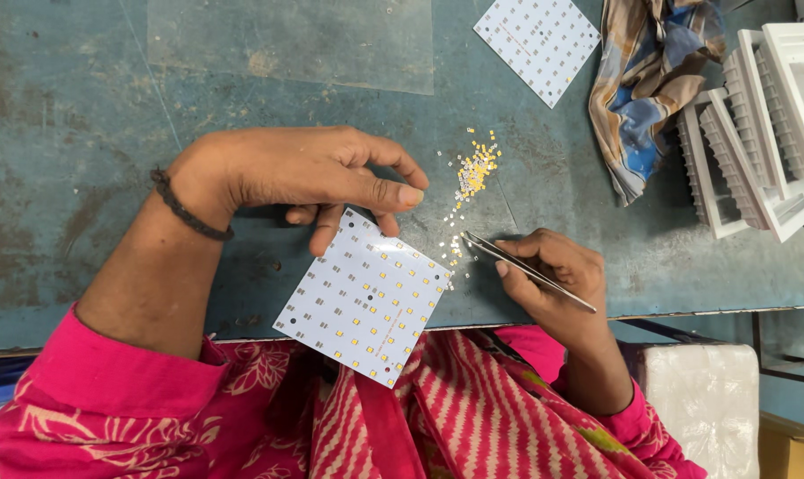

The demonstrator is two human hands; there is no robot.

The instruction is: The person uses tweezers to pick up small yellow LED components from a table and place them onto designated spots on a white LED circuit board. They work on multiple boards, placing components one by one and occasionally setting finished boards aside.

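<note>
The worn blue-green bench fills most of the view. Far beyond the right hand's fingers, at the bench's far right, stand stacked white plastic frames, with a crumpled patterned cloth just beside them on their left. A clear plastic sheet lies flat well beyond the left hand's fingers. The left hand rests on the bench, its fingers curled down narrowly onto the far corner of a white square circuit board, pinning it; the board juts over the bench's near edge toward the person's pink clothing, partly filled with small yellow components. A second white board lies well beyond both hands. The right hand has its fingers closed around metal tweezers, whose tips point toward the first board's right edge. Just beyond those tips, between the two hands, sits a loose scatter of tiny yellow and white components.
</note>
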